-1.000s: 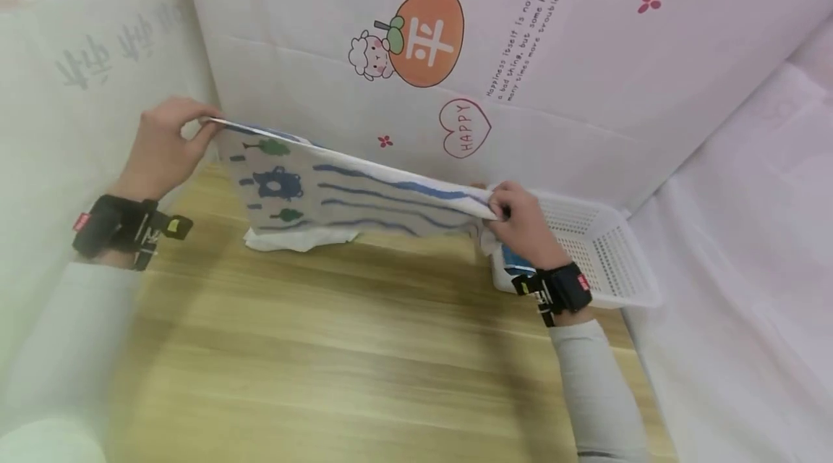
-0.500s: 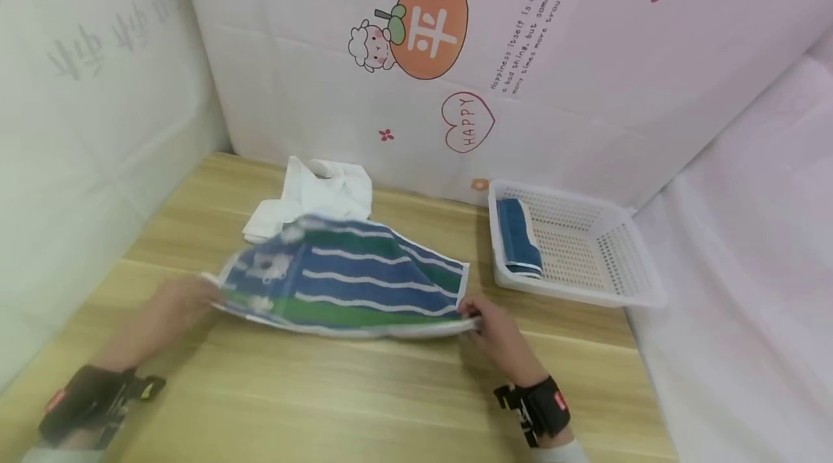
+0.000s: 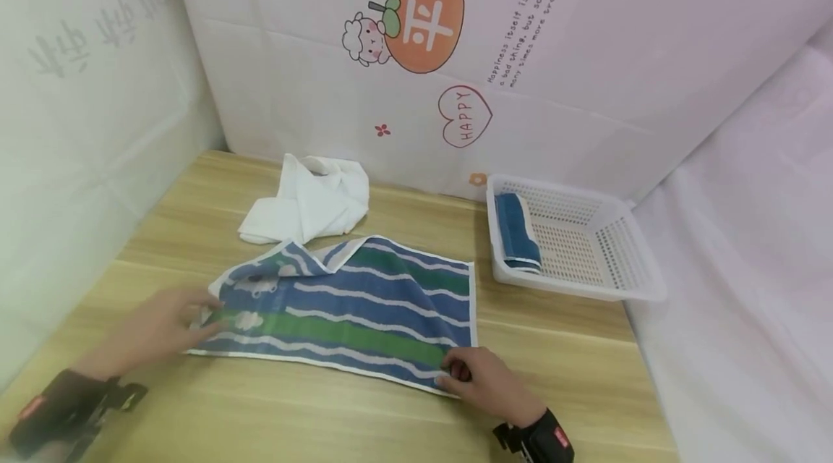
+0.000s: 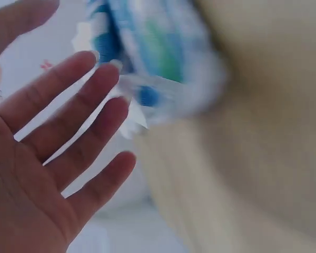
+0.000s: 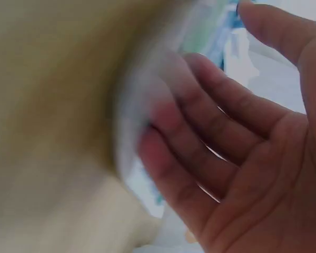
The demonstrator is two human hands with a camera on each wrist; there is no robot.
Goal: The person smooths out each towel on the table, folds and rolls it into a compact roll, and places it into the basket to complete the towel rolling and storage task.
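Observation:
A blue and green striped towel (image 3: 364,311) with white wavy lines and a white border lies on the table, its far left edge folded over and rumpled. My left hand (image 3: 156,325) is at its left end, slightly blurred. In the left wrist view the fingers (image 4: 84,100) are spread and hold nothing. At the near right corner of the towel is my right hand (image 3: 484,380), with its fingertips over the cloth. The right wrist view shows thumb and fingers (image 5: 210,116) apart, the fingertips against the towel's edge.
A crumpled white cloth (image 3: 319,199) lies behind the towel. The white plastic basket (image 3: 625,246) at the back right holds a folded dark blue towel (image 3: 517,231). White printed sheets (image 3: 286,65) wall off the wooden table (image 3: 312,412) at the back and sides.
The towel, held up by both hands at first, has swung down toward the front and now lies on the table. Both hands have lowered and let its edge go.

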